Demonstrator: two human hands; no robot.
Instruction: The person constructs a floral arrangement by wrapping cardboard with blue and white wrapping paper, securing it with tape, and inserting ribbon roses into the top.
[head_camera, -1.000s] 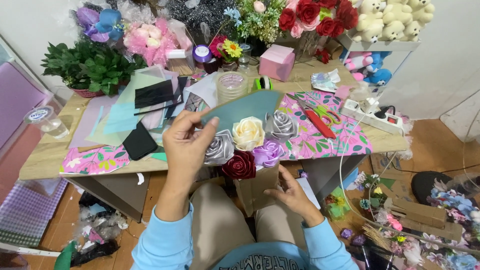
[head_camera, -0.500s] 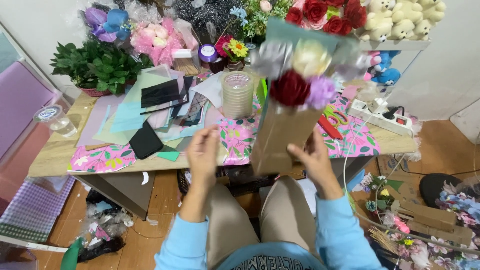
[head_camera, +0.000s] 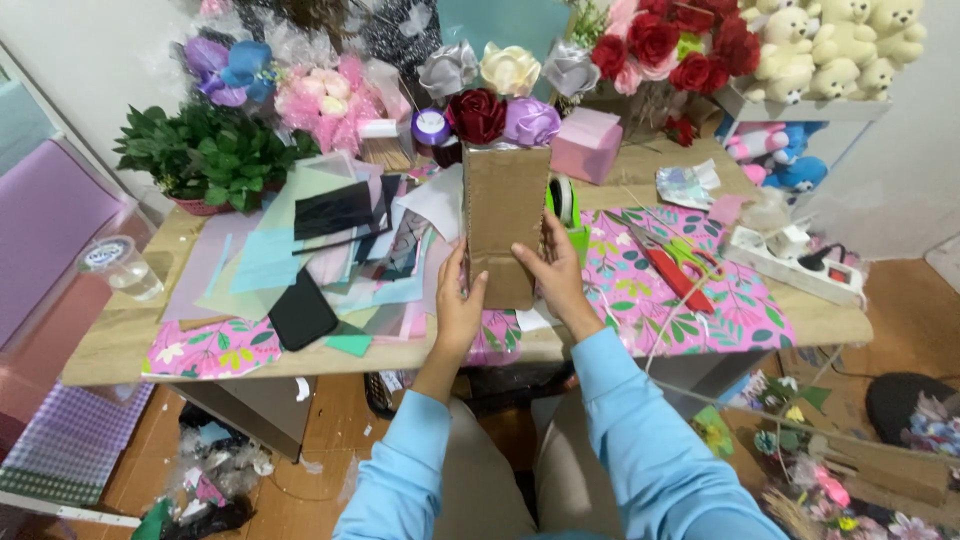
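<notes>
the left hand (head_camera: 462, 300) and right hand (head_camera: 553, 277) clasp the brown paper-wrapped bouquet (head_camera: 503, 215) upright above the surface (head_camera: 120, 330); top-heavy blooms (satin roses) could tip it if either grip slackens, knocking the pink box (head_camera: 588, 143).

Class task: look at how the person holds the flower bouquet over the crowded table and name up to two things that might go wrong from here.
1. Both hands, left hand and right hand, grip only the lower part of the brown paper sleeve; the flower heads on top may tip it.
2. The sleeve hangs over loose paper sheets and near red scissors; lowering it might scatter or snag them.
</notes>
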